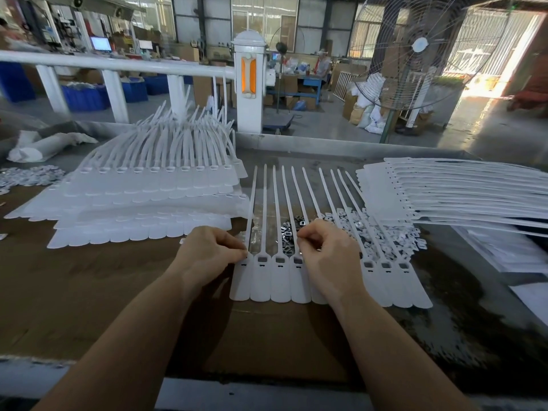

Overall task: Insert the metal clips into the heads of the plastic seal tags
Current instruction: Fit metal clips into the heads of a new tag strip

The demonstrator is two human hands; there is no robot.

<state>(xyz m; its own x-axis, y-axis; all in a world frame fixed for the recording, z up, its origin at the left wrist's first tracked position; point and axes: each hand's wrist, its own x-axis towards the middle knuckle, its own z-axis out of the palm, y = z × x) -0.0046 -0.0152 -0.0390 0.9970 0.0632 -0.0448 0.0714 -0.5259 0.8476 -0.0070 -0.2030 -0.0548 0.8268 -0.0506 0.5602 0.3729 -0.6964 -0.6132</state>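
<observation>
- Seal tags [280, 280]: white plastic, smooth, matt to faintly satin.
- Clips [394, 235], loose pile right of centre: bright metal, shiny.
- Table [124, 292]: brown cardboard sheet near and left, matt; dark, glossy mottled surface on the right.
- Far railing [118, 64]: white painted, smooth, slight sheen.
- Fan [421, 46]: thin metal wire guard.
</observation>
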